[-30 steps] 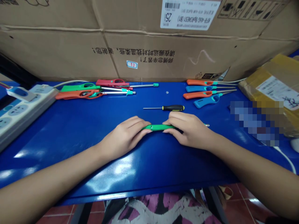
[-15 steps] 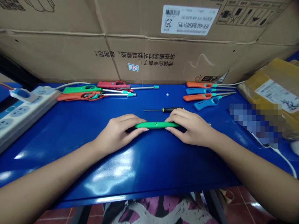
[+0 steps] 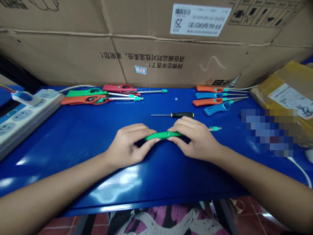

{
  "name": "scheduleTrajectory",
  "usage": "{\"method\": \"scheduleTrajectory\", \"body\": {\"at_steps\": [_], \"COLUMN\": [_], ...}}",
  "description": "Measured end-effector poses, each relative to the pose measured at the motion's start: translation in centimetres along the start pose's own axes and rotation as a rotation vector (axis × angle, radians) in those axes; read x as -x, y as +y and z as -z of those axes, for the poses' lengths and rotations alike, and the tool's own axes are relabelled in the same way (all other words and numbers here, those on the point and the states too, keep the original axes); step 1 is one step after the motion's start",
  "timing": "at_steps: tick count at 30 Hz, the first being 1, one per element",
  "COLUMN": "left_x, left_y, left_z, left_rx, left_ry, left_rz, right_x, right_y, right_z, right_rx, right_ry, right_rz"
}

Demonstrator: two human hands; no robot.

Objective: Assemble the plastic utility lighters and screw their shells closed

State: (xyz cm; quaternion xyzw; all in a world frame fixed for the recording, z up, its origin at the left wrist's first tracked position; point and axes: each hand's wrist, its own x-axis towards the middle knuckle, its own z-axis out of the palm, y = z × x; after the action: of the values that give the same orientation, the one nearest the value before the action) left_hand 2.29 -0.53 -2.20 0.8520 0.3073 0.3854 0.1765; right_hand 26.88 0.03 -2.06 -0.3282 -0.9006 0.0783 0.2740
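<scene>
The person's left hand (image 3: 128,143) and right hand (image 3: 195,137) are partly curled, pinching the green utility lighter (image 3: 160,135) at its 9 and 3 o'clock sides, near mid-tabletop (image 3: 73,140). From it: black-handled screwdriver (image 3: 181,115), 1 o'clock; orange and blue lighters (image 3: 211,95), 2 o'clock.

I saw the left forearm (image 3: 68,181) and right forearm (image 3: 256,178) slanting inward, the left grip (image 3: 130,143) and right grip (image 3: 195,137) facing each other, each pinching, thumb on the near side, fingers curved opposite.
</scene>
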Motion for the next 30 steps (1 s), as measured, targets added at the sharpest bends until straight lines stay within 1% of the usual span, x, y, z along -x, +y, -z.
{"method": "scheduleTrajectory", "body": {"at_steps": [2,4,5,6,7,8,9,12,13,14,15,17,21,24,26,30], "left_x": [-0.3,-0.6,-0.7,-0.8,-0.8,-0.8,-0.8,-0.4,-0.3,-0.2,-0.1,0.0,0.2,0.1,0.0,-0.3], "left_y": [0.5,0.8,0.9,0.9,0.8,0.6,0.4,-0.2,-0.3,-0.4,-0.4,-0.2,0.4,0.3,-0.1,-1.1], "left_z": [0.1,0.1,0.1,0.1,0.1,0.2,0.3,0.6,0.6,0.6,0.6,0.5,0.1,0.2,0.5,1.9], "left_rx": [0.124,0.312,0.402,0.464,0.487,0.464,0.406,0.184,0.132,0.097,0.078,0.062,0.046,0.034,0.037,0.034], "left_ry": [-0.013,-0.03,-0.043,-0.05,-0.052,-0.048,-0.042,-0.056,-0.071,-0.084,-0.088,-0.085,-0.064,-0.055,-0.065,-0.076], "left_rz": [0.245,0.507,0.601,0.652,0.652,0.602,0.511,0.133,0.032,-0.037,-0.076,-0.098,-0.084,-0.071,-0.058,-0.01], "right_x": [-0.1,0.0,0.1,0.1,0.2,0.2,0.3,0.3,0.3,0.3,0.3,0.4,0.6,0.5,0.4,0.4], "right_y": [0.1,0.2,0.3,0.4,0.5,0.6,0.7,1.0,1.0,1.0,0.9,0.6,0.0,0.1,0.6,1.8], "right_z": [0.2,0.3,0.2,0.2,0.2,0.2,0.2,0.5,0.6,0.6,0.6,0.5,0.1,0.2,0.7,1.9], "right_rx": [0.035,0.095,0.112,0.114,0.106,0.093,0.076,0.021,0.003,-0.014,-0.028,-0.056,-0.102,-0.102,-0.077,0.032], "right_ry": [-0.035,-0.072,-0.081,-0.082,-0.081,-0.079,-0.084,-0.121,-0.131,-0.138,-0.144,-0.142,-0.115,-0.13,-0.13,-0.142], "right_rz": [0.041,0.093,0.108,0.112,0.106,0.094,0.084,0.067,0.066,0.069,0.069,0.071,0.054,0.026,0.024,0.072]}}
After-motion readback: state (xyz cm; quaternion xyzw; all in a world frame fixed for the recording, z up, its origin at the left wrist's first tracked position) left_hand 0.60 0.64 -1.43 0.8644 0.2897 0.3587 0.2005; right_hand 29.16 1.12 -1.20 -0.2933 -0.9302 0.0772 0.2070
